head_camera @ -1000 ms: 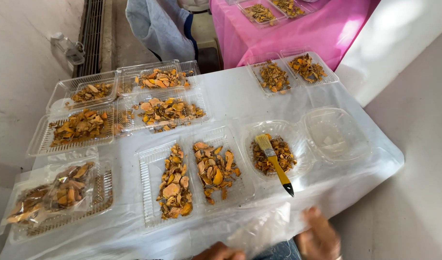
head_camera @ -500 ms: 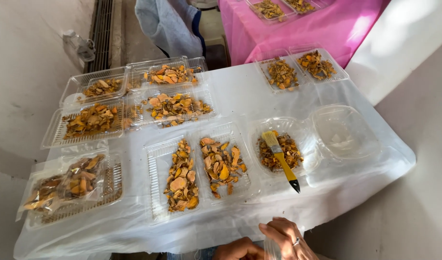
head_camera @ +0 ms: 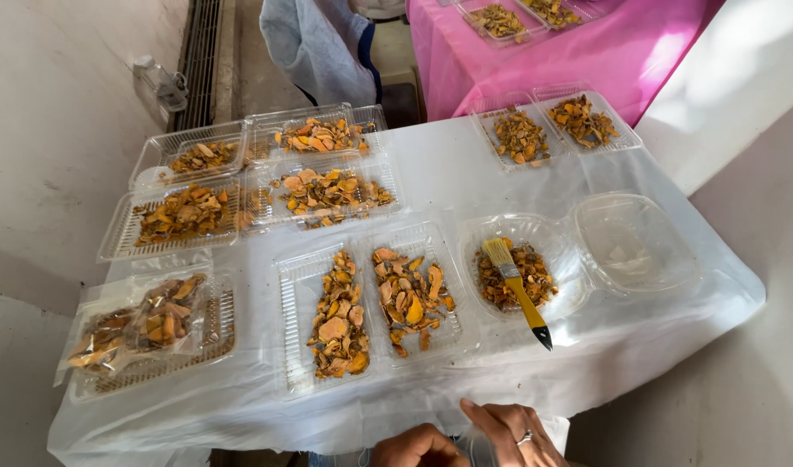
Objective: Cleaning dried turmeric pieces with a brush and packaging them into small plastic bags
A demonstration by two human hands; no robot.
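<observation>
Both hands sit at the bottom centre of the frame, at the near table edge. The right hand [head_camera: 510,431], wearing a ring, has its fingers loosely curled about a small clear plastic item [head_camera: 481,443]; what that item is cannot be told. The left hand [head_camera: 418,448] is closed into a loose fist just beside it, mostly cut off by the frame edge; whether it grips anything cannot be told.

Nearest thing above the hands: the open two-part clear tray [head_camera: 366,303] of orange dried slices [head_camera: 407,296], centre frame, near but not touching. To its right, the yellow-handled brush [head_camera: 517,290] rests across a round clear container [head_camera: 526,272], its black tip overhanging toward the hands.

Hazards, as judged:
- The brush is balanced on the container rim; a knock could roll it off or scatter slices.
- The white plastic sheet [head_camera: 448,173] drapes over the table edge by the hands; a tug could shift every tray.
- The light trays slide easily.
</observation>
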